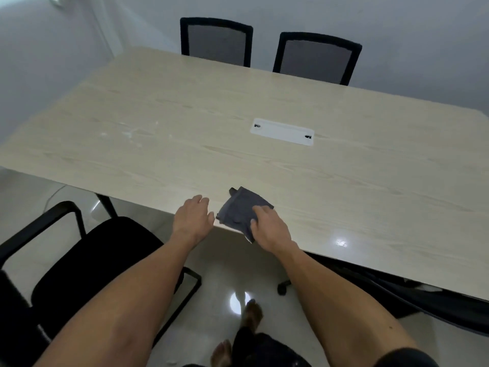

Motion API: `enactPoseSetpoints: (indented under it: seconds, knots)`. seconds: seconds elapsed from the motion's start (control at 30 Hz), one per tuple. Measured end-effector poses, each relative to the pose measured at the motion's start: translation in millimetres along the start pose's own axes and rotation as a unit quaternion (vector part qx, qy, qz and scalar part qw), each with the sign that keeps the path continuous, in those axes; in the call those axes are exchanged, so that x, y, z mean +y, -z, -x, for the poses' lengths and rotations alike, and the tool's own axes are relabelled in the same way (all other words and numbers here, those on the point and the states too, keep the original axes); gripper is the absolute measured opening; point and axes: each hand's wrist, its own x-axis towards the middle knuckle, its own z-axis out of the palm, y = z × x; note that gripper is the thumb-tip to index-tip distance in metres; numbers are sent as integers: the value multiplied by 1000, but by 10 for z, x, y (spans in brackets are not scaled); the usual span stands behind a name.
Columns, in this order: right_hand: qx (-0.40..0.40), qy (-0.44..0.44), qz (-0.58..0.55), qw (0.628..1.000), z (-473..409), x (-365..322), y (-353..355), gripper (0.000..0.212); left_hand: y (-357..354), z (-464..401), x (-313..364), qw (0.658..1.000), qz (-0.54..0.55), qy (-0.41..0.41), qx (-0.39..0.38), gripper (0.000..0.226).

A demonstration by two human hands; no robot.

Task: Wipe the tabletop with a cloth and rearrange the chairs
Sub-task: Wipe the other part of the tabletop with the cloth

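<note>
At the far left, a black chair [87,260] with armrests stands on the pale glossy floor [219,263], pulled back from the near edge of the table [185,123] and turned at an angle, its seat just outside the table's near left corner. A black table leg [105,205] shows under that corner. On the left part of the tabletop, a few whitish smudges [129,131] mark the light wood surface. The left hand [193,218] reaches forward to the near edge of the table, palm down, fingers relaxed and slightly apart, holding nothing; whether the fingertips touch the wood cannot be told. Just beside it to the right, a folded grey cloth [239,207] lies at the near edge, one corner hanging a little over it. The right hand [270,226] rests on the cloth's right side, with its fingers curled over the fabric and gripping it. Below the hands, the person's bare feet [252,312] stand on the floor. Along the far edge, two black chairs with mesh backs are tucked in side by side, the left one [215,41] nearer the far left corner and the right one [316,58] further along. A white rectangular cover plate [281,131] sits flush in the middle of the tabletop. At the right, another dark chair [397,290] is pushed under the near edge, one caster [282,288] showing.
</note>
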Motion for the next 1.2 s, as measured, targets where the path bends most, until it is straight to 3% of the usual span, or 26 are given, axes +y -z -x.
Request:
enactPoseSetpoints:
  seconds: [0.17, 0.33, 0.5, 0.6, 0.97, 1.07, 1.2]
  knots:
    - [-33, 0, 14, 999, -655, 4, -409, 44, -244, -423, -150, 999, 7, 31, -18, 50]
    - [-39, -116, 17, 992, -1039, -106, -852, 69, -552, -832, -268, 998, 14, 52, -29, 62]
    - [64, -164, 27, 984, -1197, -237, -1185, 79, -772, -1207, -346, 997, 14, 73, -37, 67]
    - [75, -162, 44, 983, -1545, -160, -1097, 81, -869, -1446, -452, 996, 0, 81, -30, 73]
    - [72, -109, 75, 989, -3537, -250, -800, 88, -1028, -2161, -1040, 992, 14, 119, 32, 85]
    - [51, -36, 104, 993, -3855, -478, -864, 84, -1069, -2195, -1056, 992, 13, 114, 45, 85]
    - [7, 131, 132, 982, -3603, -585, -930, 78, -1074, -2189, -1075, 993, 5, 109, 53, 86]
